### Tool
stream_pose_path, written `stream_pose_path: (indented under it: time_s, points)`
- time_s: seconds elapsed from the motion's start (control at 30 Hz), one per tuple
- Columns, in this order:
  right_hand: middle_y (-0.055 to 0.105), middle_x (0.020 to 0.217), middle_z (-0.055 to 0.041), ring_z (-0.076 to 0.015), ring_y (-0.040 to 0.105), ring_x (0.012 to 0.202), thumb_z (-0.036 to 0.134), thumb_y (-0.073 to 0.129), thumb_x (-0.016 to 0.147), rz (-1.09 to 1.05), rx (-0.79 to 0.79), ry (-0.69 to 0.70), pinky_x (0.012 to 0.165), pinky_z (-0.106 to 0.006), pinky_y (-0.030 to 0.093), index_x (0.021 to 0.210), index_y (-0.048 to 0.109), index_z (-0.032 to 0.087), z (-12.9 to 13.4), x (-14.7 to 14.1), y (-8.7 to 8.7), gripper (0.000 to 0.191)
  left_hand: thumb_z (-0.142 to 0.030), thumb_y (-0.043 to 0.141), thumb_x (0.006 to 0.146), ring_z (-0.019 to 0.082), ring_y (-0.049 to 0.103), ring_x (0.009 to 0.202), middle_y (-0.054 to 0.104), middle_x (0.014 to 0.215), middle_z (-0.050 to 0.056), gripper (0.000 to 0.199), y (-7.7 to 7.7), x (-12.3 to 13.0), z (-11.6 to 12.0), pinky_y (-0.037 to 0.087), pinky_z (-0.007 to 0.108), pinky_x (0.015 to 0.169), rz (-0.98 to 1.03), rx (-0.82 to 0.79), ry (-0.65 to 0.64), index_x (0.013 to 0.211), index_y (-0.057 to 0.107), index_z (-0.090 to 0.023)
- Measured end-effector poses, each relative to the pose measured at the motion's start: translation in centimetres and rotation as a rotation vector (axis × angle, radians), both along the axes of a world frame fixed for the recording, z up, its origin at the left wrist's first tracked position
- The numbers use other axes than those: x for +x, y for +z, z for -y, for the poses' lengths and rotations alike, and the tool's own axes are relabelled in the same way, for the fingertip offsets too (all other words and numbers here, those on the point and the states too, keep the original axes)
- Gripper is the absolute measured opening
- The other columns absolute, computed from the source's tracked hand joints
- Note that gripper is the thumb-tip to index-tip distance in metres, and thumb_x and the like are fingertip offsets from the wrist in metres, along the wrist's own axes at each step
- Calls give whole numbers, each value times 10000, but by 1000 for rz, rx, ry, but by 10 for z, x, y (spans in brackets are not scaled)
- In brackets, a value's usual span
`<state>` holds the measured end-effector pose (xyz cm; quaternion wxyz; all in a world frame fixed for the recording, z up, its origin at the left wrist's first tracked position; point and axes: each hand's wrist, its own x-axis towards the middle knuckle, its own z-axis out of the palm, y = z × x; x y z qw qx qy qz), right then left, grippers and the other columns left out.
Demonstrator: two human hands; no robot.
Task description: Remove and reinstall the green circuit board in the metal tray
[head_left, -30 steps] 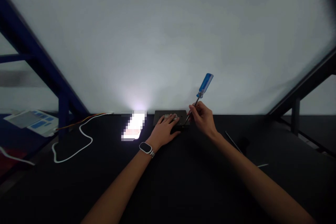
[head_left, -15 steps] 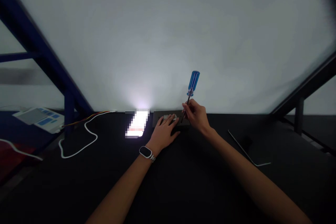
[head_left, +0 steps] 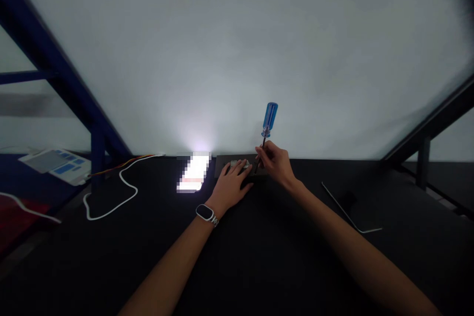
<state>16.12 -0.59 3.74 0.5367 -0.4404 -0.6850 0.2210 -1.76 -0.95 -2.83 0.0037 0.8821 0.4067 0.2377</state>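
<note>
Fingers (head_left: pixel 260 151) of the right hand (head_left: pixel 277 164) pinch a blue-handled screwdriver (head_left: pixel 270 118) over a dark plate (head_left: pixel 222 160)

The right hand's fingers are closed around the thin dark shaft just below the handle, which stands nearly upright and leans slightly away from the person. The tip reaches down into the right part of the plate. The light is poor there, so whether it sits in a screw head or only touches the surface is hard to tell.

The main risk lies in the left hand (head_left: pixel 230 186), whose fingers are open and spread flat across the plate, right beside the shaft. If the tip lost its seat under pressure, it could skate across the plate into those fingers. No clamp is visible, so a sideways push could also shift the plate on the table.

The plate is a low, dark rectangle on the far edge of the black tabletop (head_left: pixel 259 266). A pale component (head_left: pixel 239 163) lies on it, partly under the left fingers, its details lost in shadow.

A watch (head_left: pixel 205 214) circles the left wrist. To the left are a pixelated bright patch (head_left: pixel 193 173), a white cable (head_left: pixel 129 190), orange wires (head_left: pixel 129 160) and a panel with blue labels (head_left: pixel 55 165) beyond a blue steel frame (head_left: pixel 55 69). An Allen key (head_left: pixel 346 210) lies well to the right.
</note>
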Motion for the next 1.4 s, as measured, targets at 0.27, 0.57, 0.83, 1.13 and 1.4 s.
stream_pose_path:
  time_s: [0.27, 0.57, 0.83, 1.13, 1.4]
  points:
    - [629, 636, -1, -139, 559, 496, 539, 541, 891, 68, -39, 16, 498, -266, 453, 714, 506, 224, -1, 6, 2, 363, -314, 565, 907, 286, 460, 1305, 515, 1409, 98, 411, 17, -1, -3, 328, 504, 1098, 172, -61, -13, 1309, 532, -233]
    - [445, 552, 43, -114, 436, 522, 502, 626, 833, 119, -30, -13, 489, -240, 348, 627, 387, 216, -6, 3, 4, 426, -226, 656, 826, 193, 677, 875, 737, 923, 44, 103, 32, 26, -20, 512, 304, 807, 658, -337, -115, 904, 700, -174]
    - [583, 622, 1, -137, 529, 549, 503, 652, 814, 101, -95, 16, 508, -265, 415, 710, 579, 195, -6, 7, 9, 333, -290, 645, 857, 208, 704, 807, 769, 879, 50, 177, 26, 40, -13, 503, 295, 738, 799, -349, -20, 911, 764, -170]
    - [718, 896, -86, -190, 661, 708, 397, 619, 854, 81, -134, 203, 556, -302, 516, 953, 687, 173, -1, 23, 32, 254, -289, 614, 884, 209, 705, 841, 768, 941, 28, 184, 28, 35, -16, 508, 319, 801, 659, -297, -68, 976, 752, -208]
    - [501, 613, 29, -125, 489, 578, 372, 677, 813, 43, 33, -11, 583, -282, 438, 643, 452, 213, -5, 10, 16, 324, -321, 733, 777, 162, 660, 703, 720, 771, 32, 188, 30, 44, -20, 500, 249, 643, 880, -323, -35, 836, 692, -147]
